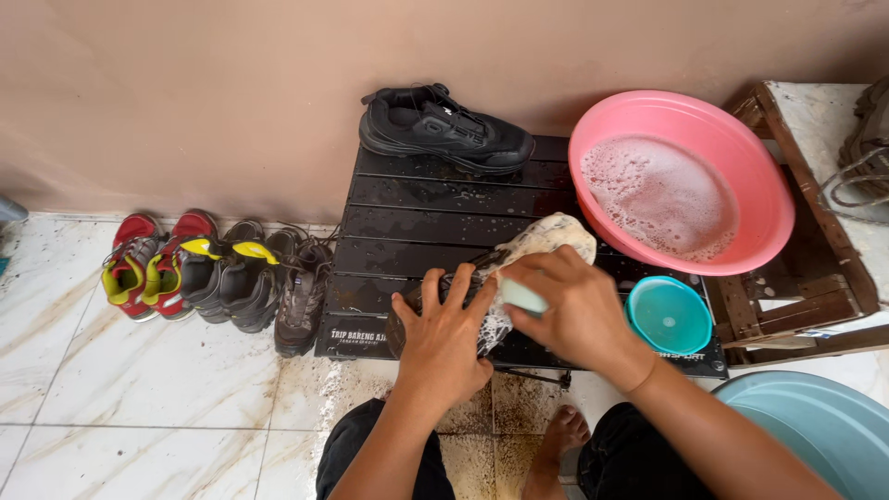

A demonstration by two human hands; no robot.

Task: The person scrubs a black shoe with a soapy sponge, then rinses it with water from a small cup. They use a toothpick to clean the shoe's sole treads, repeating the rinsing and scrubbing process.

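your bare foot (562,433) rests on the wet tiled floor (139,380) between your knees, at the bottom of the view. above it, your left hand (443,335) lies flat with spread fingers on the dark shoe (454,282), pressing it down on the black slatted table (417,222). your right hand (567,310) is closed around a pale green brush (524,296), i think, though most of it is hidden under your fingers. this hand sits on the right side of the shoe, touching the foam-covered front part (546,236). the shoe is directly under both hands, at the near edge of the table. just beside your right hand stands a small teal bowl (669,316). behind it is a pink basin (741,176) with soapy water. a second black shoe (444,128) stands at the far edge, near the wall. several pairs of shoes (213,273) lie on the floor to the left.
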